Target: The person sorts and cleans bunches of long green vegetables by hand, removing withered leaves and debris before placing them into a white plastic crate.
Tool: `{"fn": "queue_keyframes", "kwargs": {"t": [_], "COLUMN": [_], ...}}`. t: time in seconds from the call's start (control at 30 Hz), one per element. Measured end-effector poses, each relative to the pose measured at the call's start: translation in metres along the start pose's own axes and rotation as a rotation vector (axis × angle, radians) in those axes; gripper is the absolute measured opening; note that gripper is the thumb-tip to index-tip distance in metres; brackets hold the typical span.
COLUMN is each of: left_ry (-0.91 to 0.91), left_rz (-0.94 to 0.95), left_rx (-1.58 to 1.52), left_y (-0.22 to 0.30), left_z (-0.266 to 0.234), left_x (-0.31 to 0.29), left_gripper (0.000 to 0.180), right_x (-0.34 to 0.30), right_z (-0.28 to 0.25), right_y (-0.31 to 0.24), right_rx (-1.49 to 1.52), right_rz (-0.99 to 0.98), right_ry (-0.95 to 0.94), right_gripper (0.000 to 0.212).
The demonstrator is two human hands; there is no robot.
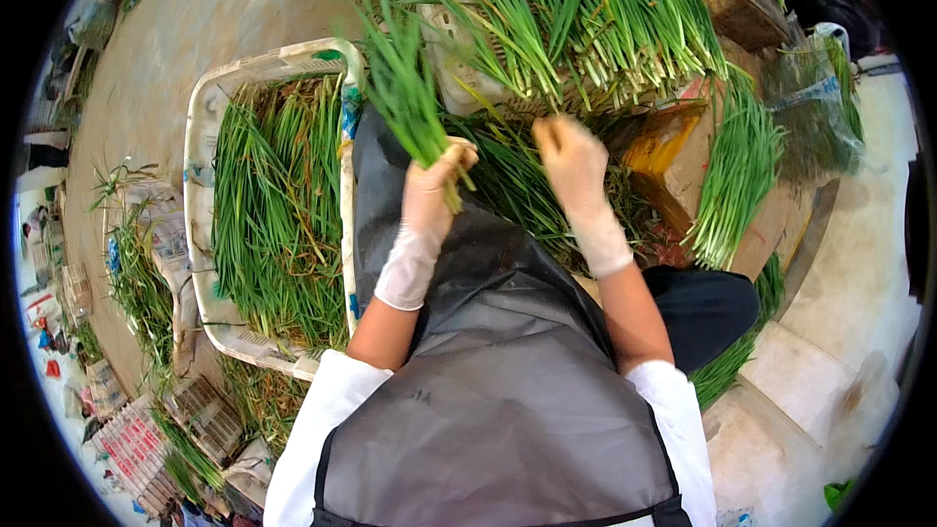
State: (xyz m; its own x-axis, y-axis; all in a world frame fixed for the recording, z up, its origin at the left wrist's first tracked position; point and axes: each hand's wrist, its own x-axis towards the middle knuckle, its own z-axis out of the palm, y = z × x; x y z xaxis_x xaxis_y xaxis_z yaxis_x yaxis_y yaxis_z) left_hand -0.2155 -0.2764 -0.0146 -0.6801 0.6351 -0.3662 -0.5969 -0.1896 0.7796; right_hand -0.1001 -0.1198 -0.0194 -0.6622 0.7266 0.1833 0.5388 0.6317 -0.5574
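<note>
My left hand (434,185), in a pale glove, grips a small bunch of green onions (405,88) by its lower end, leaves pointing up and away. My right hand (571,161), also gloved, is raised in front of me with fingers curled against the pile of green onions (586,20) that lies ahead; whether it holds any stalks I cannot tell. A grey apron (498,371) covers my lap below both hands.
A white plastic crate (200,137) full of green onions stands at my left. More onions lie over a brown box (673,166) at right, and a clear bag (815,107) stands farther right. Small crates and scraps litter the floor at lower left.
</note>
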Motion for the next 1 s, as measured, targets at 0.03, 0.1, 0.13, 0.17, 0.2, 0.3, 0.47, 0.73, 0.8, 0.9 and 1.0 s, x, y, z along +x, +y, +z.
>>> {"fn": "queue_keyframes", "kwargs": {"t": [0.03,0.1,0.13,0.17,0.2,0.3,0.47,0.73,0.8,0.9,1.0], "left_ry": [-0.017,-0.166,-0.197,-0.169,-0.202,-0.278,-0.153,-0.011,-0.042,-0.063,-0.022], "left_rz": [0.066,0.062,0.058,0.056,-0.015,-0.131,-0.304,-0.319,-0.339,-0.323,-0.249], "left_rx": [-0.09,-0.117,-0.238,-0.288,-0.358,-0.502,-0.446,-0.138,-0.147,-0.11,-0.06], "left_y": [0.009,0.032,0.039,0.041,0.042,0.022,0.002,-0.027,-0.025,-0.022,-0.02], "left_z": [0.0,-0.001,-0.004,-0.003,-0.006,-0.023,0.008,0.034,0.026,0.022,0.018], "left_x": [0.0,0.004,0.009,0.013,0.015,0.026,0.021,0.005,-0.001,-0.004,-0.002], "left_gripper": [0.018,0.019,0.019,0.017,0.017,0.02,0.023,0.017,0.018,0.021,0.02], "right_x": [0.028,0.069,0.086,0.096,0.093,0.08,0.034,-0.054,-0.045,-0.042,-0.045], "right_z": [0.001,0.014,0.015,0.014,0.008,-0.017,-0.043,-0.012,-0.014,-0.008,-0.011], "right_y": [0.008,0.028,0.024,0.02,0.021,0.011,0.002,-0.033,-0.031,-0.028,-0.022], "right_rx": [-0.206,-0.486,-0.485,-0.484,-0.335,-0.355,0.163,0.513,1.007,1.092,1.165], "right_rz": [-0.139,-0.09,0.02,0.133,0.178,0.033,0.105,0.13,0.469,0.531,0.491], "right_ry": [0.159,0.135,-0.011,-0.156,-0.08,0.174,0.294,-0.03,-0.262,-0.227,-0.183], "right_gripper": [0.029,0.027,0.026,0.025,0.024,0.023,0.018,0.014,0.011,0.009,0.007]}}
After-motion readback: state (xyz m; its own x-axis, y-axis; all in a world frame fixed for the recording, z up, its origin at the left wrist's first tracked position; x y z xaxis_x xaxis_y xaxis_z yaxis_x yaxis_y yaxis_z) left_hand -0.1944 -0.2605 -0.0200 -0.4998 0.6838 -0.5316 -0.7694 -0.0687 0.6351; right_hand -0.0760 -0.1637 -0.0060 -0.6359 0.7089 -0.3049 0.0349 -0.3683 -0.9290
